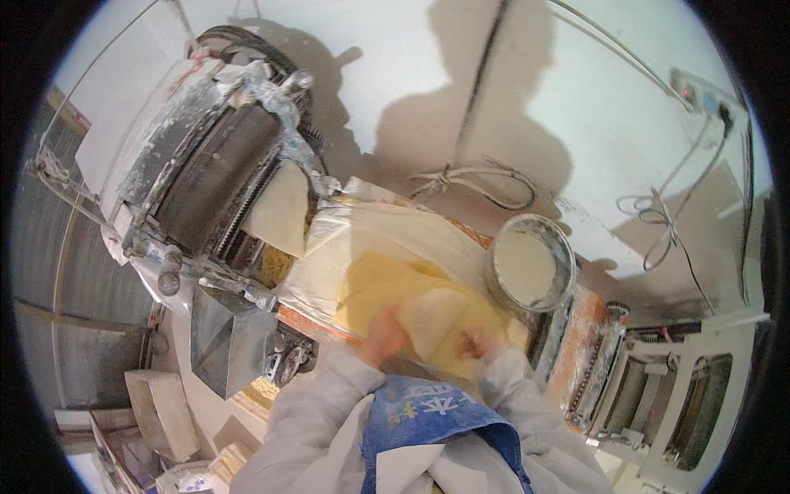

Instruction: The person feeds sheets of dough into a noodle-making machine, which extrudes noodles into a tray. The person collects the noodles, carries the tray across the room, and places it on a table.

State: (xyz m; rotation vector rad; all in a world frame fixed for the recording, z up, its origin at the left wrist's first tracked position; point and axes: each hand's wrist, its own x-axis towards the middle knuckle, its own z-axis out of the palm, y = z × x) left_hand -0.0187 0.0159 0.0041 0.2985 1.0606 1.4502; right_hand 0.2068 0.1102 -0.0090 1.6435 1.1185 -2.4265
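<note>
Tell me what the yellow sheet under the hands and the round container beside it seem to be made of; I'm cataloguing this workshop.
The yellow sheet looks like soft dough: pale, matte, draping and folding where the left hand and right hand press it. The round container looks like thin metal, perhaps a sieve or tin: a grey rim dusted white, holding pale flour-like powder.

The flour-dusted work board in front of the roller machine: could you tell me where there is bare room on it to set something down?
The work board is bare along its far strip, between the roller machine and the round flour sieve. The near part is crowded: the yellow dough sheet covers it, with the left hand and right hand on the sheet.
</note>
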